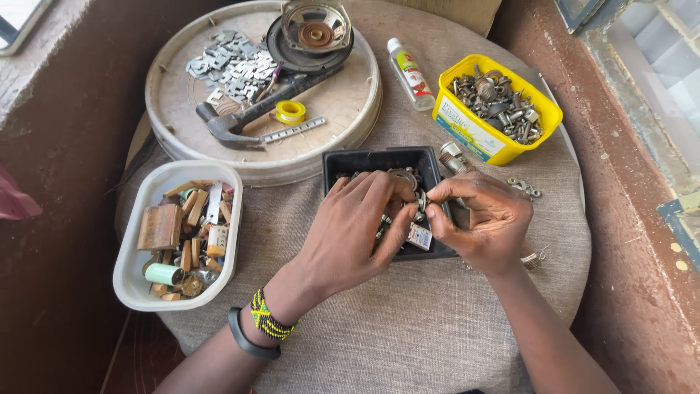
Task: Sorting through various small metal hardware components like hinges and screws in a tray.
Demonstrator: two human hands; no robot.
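Note:
Both my hands work over a black rectangular tray (379, 158) filled with small metal parts. My left hand (354, 230) reaches into the tray, thumb and fingers pinched on a small metal ring-like part (421, 200). My right hand (487, 217) meets it from the right, fingertips gripping the same small part. A small tag-like piece (419, 236) lies just below the fingers. A beaded bracelet and a black band sit on my left wrist.
A white tub (135, 292) of wooden and assorted bits stands left. A round tray (335, 124) behind holds a hammer (240, 120), metal plates, yellow tape roll and a speaker. A yellow tub (467, 135) of nuts and bolts stands right, a small bottle (410, 73) beside it.

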